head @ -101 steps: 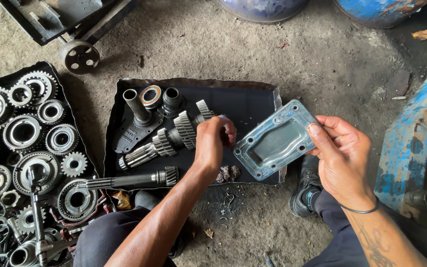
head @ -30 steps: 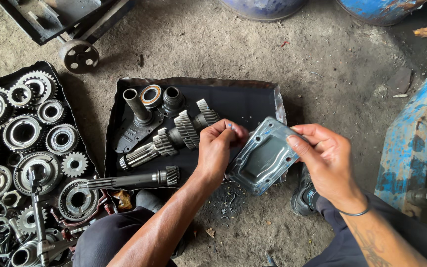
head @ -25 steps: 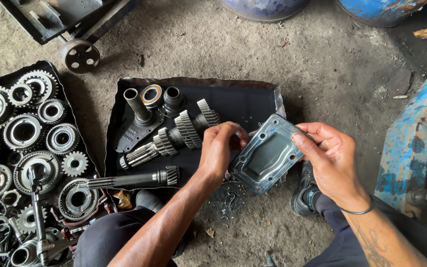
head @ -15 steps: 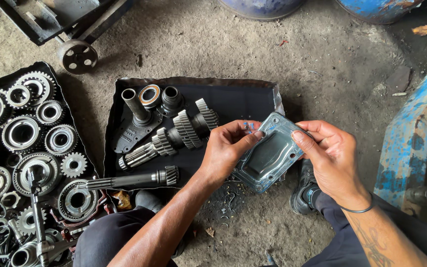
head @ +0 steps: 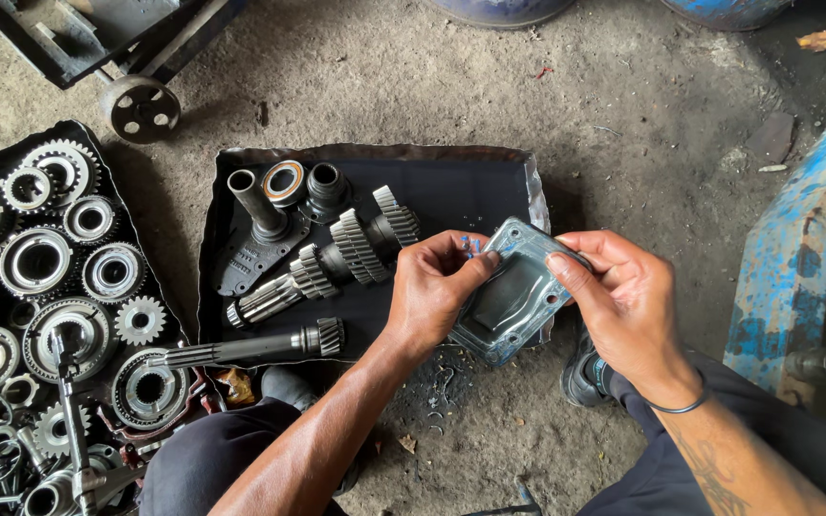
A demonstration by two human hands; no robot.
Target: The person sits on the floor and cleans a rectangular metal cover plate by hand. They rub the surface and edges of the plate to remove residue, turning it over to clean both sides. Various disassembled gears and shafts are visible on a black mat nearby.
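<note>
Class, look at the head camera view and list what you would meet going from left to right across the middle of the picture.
Tray of loose gears → long toothed gear shaft in the dark middle tray → left hand → metal cover plate held by both hands → right hand → blue painted metal frame.

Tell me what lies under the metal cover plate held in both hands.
Under the cover plate, held by the left hand and right hand, show the black tray's right edge, dirt floor and a shoe. Whatever lies directly beneath the plate is covered.
</note>
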